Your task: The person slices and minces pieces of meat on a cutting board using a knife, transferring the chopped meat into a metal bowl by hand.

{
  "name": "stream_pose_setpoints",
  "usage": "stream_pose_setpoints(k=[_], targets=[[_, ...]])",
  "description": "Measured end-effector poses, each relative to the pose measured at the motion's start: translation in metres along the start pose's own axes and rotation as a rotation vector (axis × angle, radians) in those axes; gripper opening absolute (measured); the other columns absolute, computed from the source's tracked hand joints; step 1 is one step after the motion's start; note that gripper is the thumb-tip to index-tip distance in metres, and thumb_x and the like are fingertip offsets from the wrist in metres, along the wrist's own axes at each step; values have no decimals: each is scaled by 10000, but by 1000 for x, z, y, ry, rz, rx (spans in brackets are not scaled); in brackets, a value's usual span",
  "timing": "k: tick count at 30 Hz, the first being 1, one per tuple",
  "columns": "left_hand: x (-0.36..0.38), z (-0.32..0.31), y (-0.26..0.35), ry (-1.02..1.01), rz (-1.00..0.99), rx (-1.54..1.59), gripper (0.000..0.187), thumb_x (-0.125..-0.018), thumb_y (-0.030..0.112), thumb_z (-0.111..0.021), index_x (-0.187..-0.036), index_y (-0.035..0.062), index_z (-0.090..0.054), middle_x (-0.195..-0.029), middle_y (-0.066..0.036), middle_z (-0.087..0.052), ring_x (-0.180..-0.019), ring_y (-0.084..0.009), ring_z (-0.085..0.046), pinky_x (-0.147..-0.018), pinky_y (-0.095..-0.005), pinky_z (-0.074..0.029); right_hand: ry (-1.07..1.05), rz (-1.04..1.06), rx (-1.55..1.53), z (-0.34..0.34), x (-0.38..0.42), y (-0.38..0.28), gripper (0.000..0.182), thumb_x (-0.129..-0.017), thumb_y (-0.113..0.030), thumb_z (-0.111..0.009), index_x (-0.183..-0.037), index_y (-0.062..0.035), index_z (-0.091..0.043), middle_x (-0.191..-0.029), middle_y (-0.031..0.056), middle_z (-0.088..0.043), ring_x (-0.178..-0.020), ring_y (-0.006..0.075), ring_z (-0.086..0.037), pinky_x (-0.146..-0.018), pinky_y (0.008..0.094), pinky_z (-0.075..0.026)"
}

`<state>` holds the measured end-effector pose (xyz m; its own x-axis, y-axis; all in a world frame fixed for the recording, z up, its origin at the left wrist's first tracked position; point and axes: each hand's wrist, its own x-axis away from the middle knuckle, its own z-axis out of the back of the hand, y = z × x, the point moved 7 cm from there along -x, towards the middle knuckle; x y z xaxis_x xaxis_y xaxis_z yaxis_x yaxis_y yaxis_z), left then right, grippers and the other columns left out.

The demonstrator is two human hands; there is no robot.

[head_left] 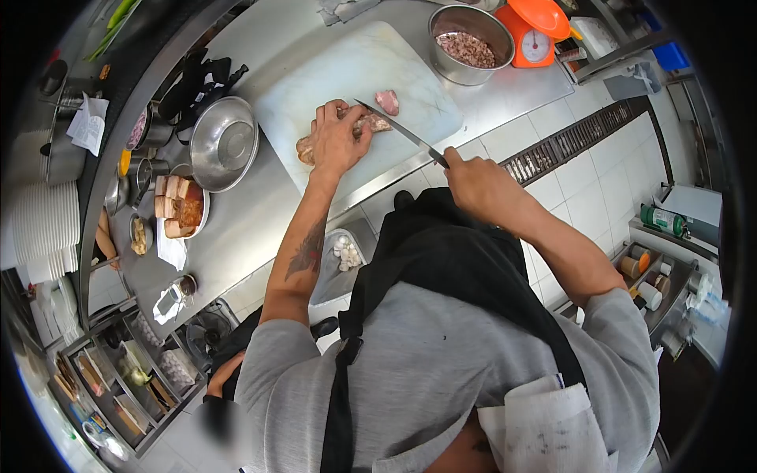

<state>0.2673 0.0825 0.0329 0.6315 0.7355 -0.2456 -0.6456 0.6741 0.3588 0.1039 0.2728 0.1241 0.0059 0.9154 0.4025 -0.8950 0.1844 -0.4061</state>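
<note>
My right hand (482, 186) is wrapped round the handle of a kitchen knife (404, 134), its blade pointing up and left over the white cutting board (359, 67). With fingers curled, my left hand (339, 142) grips a long piece of meat (303, 150) against the board near its front edge. The meat shows on both sides of this hand, and the blade lies close by its right end. A separate pinkish chunk of meat (387, 101) rests on the board just beyond the blade.
A steel pot of diced meat (465, 49) stands by an orange scale (536, 46) at the back right. Left of the board are a steel bowl (225, 144) and a dish of pork blocks (180, 206). A tub of white pieces (345, 251) sits below the counter edge. Another person's arm (225, 374) shows lower left.
</note>
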Motion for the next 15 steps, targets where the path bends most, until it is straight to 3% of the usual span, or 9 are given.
stream_pose_setpoints(k=[4, 9, 13, 15], targets=[[-3, -1, 0, -4, -15, 19, 277, -843, 244, -757, -1117, 204, -766, -1232, -103, -587, -1174, -324, -548, -975, -467, -490, -57, -45, -53, -9, 0, 2, 311, -1021, -124, -484, -1244, 90, -520, -862, 321, -716, -827, 502, -721, -761, 577, -579], [-5, -2, -3, 18, -66, 61, 298, -817, 225, -774, -1114, 191, -763, -1202, -105, -600, -1145, -316, -566, -959, -464, -495, 114, 43, -74, -52, -69, 7, 304, -980, -58, -460, -1241, 87, -514, -912, 342, -716, -860, 505, -727, -773, 564, -588], [-2, -1, -3, 19, -75, 56, 295, -820, 226, -772, -1114, 198, -764, -1206, -104, -599, -1144, -314, -565, -955, -466, -494, 70, -48, -158, -87, -124, 18, 333, -982, -70, -460, -1277, 77, -508, -927, 342, -719, -851, 501, -730, -745, 552, -594], [-3, -1, 0, 25, -72, 34, 291, -829, 234, -769, -1118, 204, -766, -1207, -105, -598, -1143, -318, -566, -957, -469, -493, 195, 5, -128, -87, -140, 20, 329, -1015, -119, -452, -1301, 31, -509, -987, 351, -718, -806, 508, -728, -695, 547, -593]])
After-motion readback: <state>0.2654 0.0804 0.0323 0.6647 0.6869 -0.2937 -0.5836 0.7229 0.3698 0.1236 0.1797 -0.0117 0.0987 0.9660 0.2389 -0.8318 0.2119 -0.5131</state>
